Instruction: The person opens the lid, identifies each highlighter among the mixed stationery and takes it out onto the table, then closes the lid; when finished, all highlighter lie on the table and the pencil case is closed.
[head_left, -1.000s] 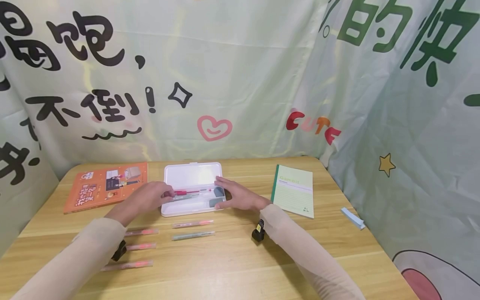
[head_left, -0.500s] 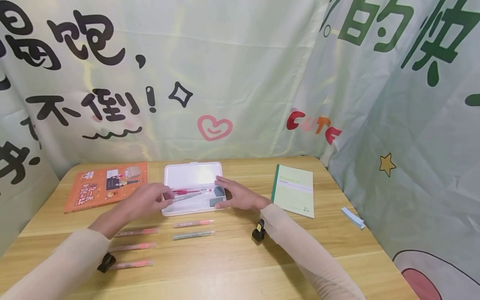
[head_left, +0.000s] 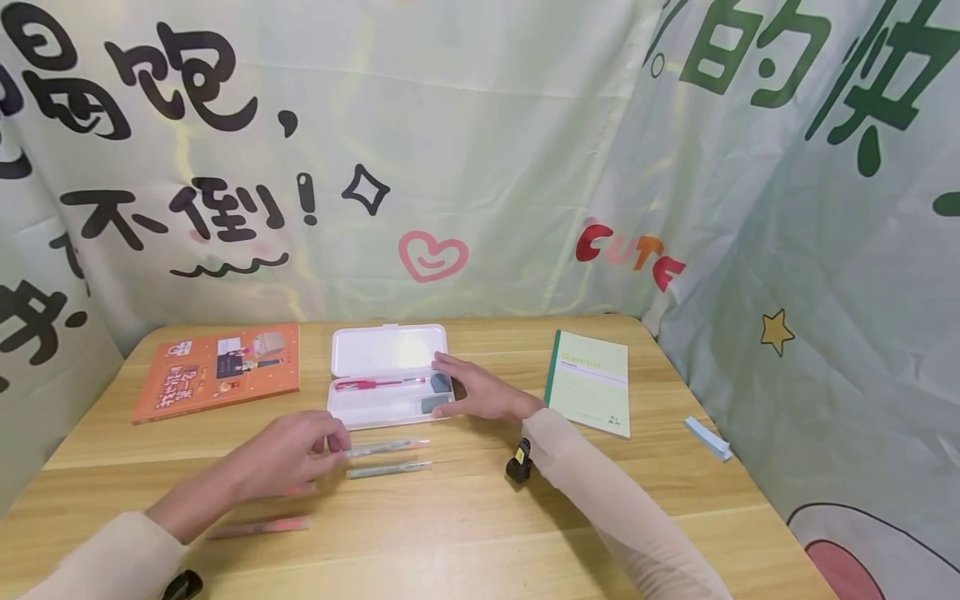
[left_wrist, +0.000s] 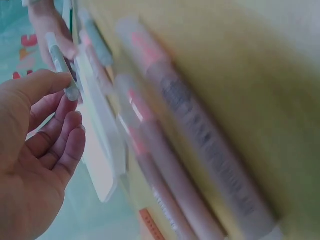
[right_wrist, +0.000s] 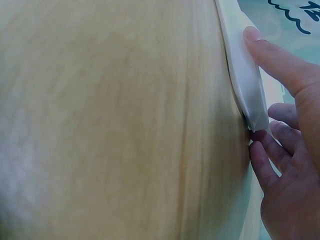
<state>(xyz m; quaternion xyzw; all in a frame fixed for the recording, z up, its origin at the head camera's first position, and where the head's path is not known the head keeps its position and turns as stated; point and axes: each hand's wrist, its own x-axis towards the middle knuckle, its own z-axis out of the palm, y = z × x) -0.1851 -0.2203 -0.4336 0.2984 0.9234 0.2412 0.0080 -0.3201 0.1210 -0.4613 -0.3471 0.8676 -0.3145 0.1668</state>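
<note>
My left hand (head_left: 292, 457) pinches a grey-green pen (left_wrist: 59, 62) between thumb and fingertips, in front of the white pencil case (head_left: 390, 421). In the head view the held pen overlaps a pink pen lying on the table. Just nearer lies another grey-green pen (head_left: 390, 469). Around the right end of the case, my right hand (head_left: 483, 396) holds on, its thumb (right_wrist: 275, 57) on the near rim. The case lies with its lid back. Inside are a red pen (head_left: 375, 384) and two dark grey-green pieces (head_left: 440, 382) at the right end.
Pink pens (head_left: 266, 527) lie at the left front, partly behind the left hand and arm. An orange book (head_left: 217, 371) is at the back left. Right of the case lies a pale green notebook (head_left: 588, 383), with a light blue strip (head_left: 707, 438) near the table's right edge.
My left hand has lifted the grey-green pen out of the case and brought it toward the front, over the table. My right hand has stayed at the case's right end.
</note>
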